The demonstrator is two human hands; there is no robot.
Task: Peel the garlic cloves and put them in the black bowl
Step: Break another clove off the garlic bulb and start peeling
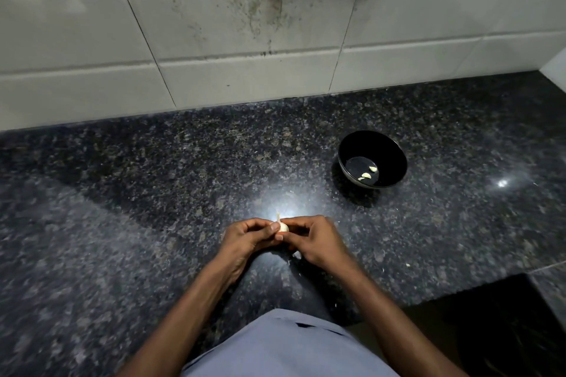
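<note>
A garlic bulb (282, 226) is pinched between the fingertips of the left hand (245, 239) and the right hand (312, 239) just above the dark granite table (153, 177), with its thin stem pointed up and away from the person. Two peeled cloves (369, 172) are seen lying in the black bowl (372, 158), which is placed on the table well apart to the right. No readable writing is found on anything.

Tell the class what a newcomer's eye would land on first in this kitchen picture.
First, both hands, left and right, pinching a garlic bulb low in the middle, over the dark counter. Then the black bowl at right, with two peeled cloves inside.
</note>
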